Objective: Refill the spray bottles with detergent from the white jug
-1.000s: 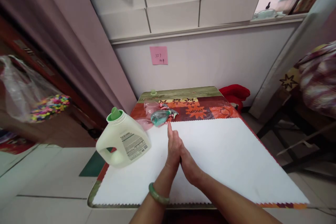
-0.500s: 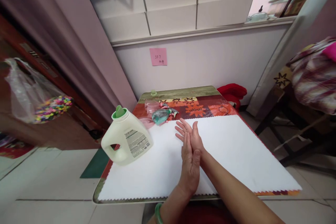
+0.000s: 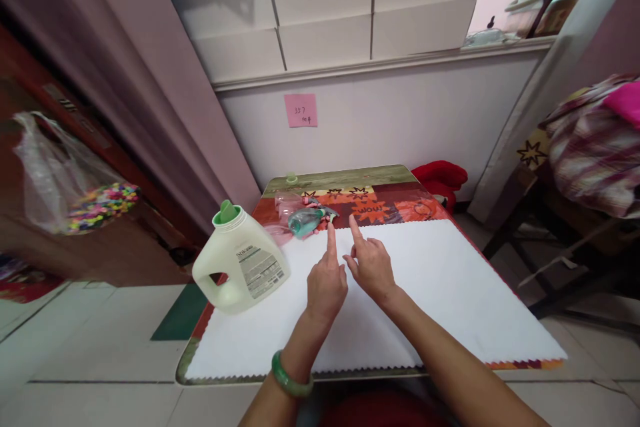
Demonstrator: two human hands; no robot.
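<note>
My left hand [image 3: 327, 278] and my right hand [image 3: 371, 263] hover side by side over a white cloth [image 3: 440, 293] that covers the table. Each hand has its index finger stretched forward and the other fingers curled in; neither holds anything. A green bangle [image 3: 290, 377] sits on my left wrist. A pale detergent jug [image 3: 240, 263] with a green cap stands at the cloth's left edge. Just beyond my fingertips a small teal spray bottle [image 3: 306, 221] lies on its side.
The table [image 3: 350, 177] carries a patterned orange mat [image 3: 390, 208] at its far end. A pink note [image 3: 301, 110] is stuck on the wall. A red item [image 3: 443, 177] lies behind the table. A plastic bag with coloured bits [image 3: 75, 180] hangs at left.
My hands were pressed together palm to palm and slid over each other. They have now separated, and each points forward with its index finger.
</note>
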